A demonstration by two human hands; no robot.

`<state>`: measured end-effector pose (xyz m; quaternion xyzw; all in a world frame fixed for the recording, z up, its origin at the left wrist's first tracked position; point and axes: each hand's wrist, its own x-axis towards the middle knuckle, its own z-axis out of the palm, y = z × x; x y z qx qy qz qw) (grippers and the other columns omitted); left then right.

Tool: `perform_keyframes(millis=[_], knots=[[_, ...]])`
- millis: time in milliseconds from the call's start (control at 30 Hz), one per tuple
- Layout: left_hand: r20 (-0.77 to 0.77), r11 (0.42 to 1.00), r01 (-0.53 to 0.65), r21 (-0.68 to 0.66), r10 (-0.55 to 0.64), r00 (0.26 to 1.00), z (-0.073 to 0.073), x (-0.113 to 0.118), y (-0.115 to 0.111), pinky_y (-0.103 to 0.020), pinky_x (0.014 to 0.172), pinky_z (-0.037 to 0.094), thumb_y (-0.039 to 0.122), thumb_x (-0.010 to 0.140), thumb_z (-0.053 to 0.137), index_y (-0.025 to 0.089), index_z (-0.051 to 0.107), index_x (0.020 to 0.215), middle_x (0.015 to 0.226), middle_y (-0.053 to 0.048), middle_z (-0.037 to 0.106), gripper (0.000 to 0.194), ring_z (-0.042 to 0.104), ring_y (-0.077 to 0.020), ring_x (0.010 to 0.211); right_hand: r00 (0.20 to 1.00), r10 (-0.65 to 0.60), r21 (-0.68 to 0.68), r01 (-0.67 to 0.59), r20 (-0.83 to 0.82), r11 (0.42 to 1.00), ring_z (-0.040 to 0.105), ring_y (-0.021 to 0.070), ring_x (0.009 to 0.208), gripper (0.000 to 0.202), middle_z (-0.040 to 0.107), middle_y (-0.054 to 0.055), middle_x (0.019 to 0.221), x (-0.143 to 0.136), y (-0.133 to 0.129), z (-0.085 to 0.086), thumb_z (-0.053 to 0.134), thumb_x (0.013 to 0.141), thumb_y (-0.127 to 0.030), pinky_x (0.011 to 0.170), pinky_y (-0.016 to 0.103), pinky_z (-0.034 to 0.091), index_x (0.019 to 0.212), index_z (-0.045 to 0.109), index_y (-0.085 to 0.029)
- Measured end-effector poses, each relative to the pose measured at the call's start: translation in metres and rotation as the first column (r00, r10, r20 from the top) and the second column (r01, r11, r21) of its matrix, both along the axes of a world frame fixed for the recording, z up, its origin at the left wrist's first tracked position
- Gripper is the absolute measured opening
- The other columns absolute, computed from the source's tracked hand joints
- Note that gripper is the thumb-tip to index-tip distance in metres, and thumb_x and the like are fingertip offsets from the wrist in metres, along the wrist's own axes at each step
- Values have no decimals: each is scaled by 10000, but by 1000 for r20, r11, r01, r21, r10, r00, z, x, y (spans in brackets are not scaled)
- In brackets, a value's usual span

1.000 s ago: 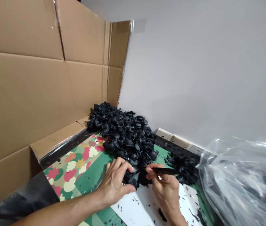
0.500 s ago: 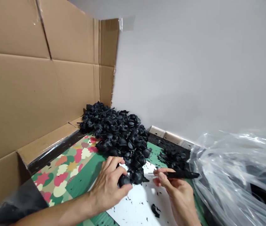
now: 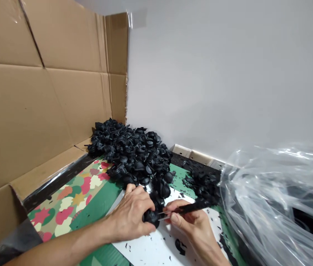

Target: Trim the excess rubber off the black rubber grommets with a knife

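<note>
Over the white sheet (image 3: 145,250), my left hand (image 3: 133,214) grips a rounded black rubber part (image 3: 151,217) between thumb and fingers. My right hand (image 3: 188,221) is closed around a thin tool with a black handle (image 3: 197,206). The tool's slim metal tip meets the right side of the held part. Just beyond my hands, a large heap of similar black parts (image 3: 134,151) spreads back to the cardboard. A few loose parts lie close to my left fingers.
A cardboard wall (image 3: 48,99) stands at the left. Black scraps (image 3: 205,184) are piled at the right on a green mat (image 3: 178,180). Clear plastic bags (image 3: 264,192) fill the right side. Patterned paper (image 3: 71,201) lies at the left.
My right hand has moved left, bringing the tool's tip from the gap between the hands to the part in my left hand. The whole view has shifted slightly.
</note>
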<state>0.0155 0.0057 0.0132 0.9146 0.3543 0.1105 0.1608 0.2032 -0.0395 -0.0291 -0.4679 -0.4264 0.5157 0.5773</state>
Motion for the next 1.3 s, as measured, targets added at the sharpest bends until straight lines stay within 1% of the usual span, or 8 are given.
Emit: perform_keyframes(millis=[233,433,700,833,933,1033,1133,1300], knots=[[104,998,10,-66,-3,995,-10,-11,-2,-364,798,302,202,632,736,207,650,852,855,4,668,236,500,-227,920,993,113,-25,-114,-31,993,617,193,658,217,690,48,740,-6,-6,-3,819,644,-365,617,297,481,744,728,-195],[124,998,-17,-61,24,992,-10,-8,-6,-379,802,322,170,637,694,214,655,831,831,-5,681,202,509,-236,912,992,4,38,-8,128,999,612,202,683,183,698,31,696,-15,-13,3,790,666,-387,651,279,453,695,735,-214],[158,999,-34,-38,40,987,-14,-9,-8,-375,804,331,218,629,720,203,655,834,827,-8,668,215,509,-239,922,968,-36,165,-6,248,986,621,190,656,109,675,24,686,-21,-18,0,725,742,-327,560,245,463,690,705,-234],[139,996,-58,-73,67,988,-15,-7,-8,-376,796,331,299,710,715,200,645,823,828,-9,656,166,501,-240,935,873,-65,286,-88,484,954,627,172,611,104,673,19,666,-25,-18,-1,641,810,-250,553,234,469,715,676,-228],[100,991,-98,-89,106,989,-15,-4,-9,-381,777,334,292,731,696,196,629,807,846,-20,653,139,497,-244,934,765,-200,447,-126,612,885,615,163,577,152,665,16,651,-23,-13,2,574,823,-169,544,245,459,725,673,-230],[83,987,-131,-92,139,987,-14,-1,-11,-381,776,345,277,683,715,198,614,749,818,-16,644,144,490,-248,931,730,-361,530,-2,581,848,594,168,565,156,640,14,644,-13,-2,2,548,820,-162,544,264,453,754,664,-242],[85,982,-149,-113,159,984,-13,1,-11,-380,781,353,237,639,722,192,611,716,788,-12,646,142,496,-249,918,726,-450,507,161,521,847,573,164,516,95,626,16,655,-2,8,-2,589,816,-233,499,270,437,741,647,-242],[144,979,-147,-139,167,975,-12,-1,-8,-375,782,351,239,602,754,200,623,725,782,-1,660,184,505,-245,908,788,-413,356,263,457,897,587,164,457,156,650,9,605,4,12,-7,656,777,-350,467,268,451,691,654,-219]])
